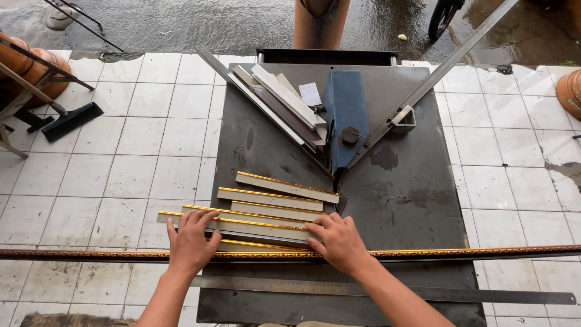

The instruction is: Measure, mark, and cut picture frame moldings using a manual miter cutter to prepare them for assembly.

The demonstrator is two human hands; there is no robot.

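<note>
Cut gold-edged beige moulding pieces (266, 212), lying flat, stacked side by side, on dark worktable

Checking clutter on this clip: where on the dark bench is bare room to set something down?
Bare: the dark bench right of the cut gold-edged strips, between the blue cutter and the long moulding. Crowded: left half, under both hands, and the offcuts by the cutter.

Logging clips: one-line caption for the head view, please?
Left hand and right hand press flat on gold-edged moulding pieces lying on a dark metal worktable.
</note>
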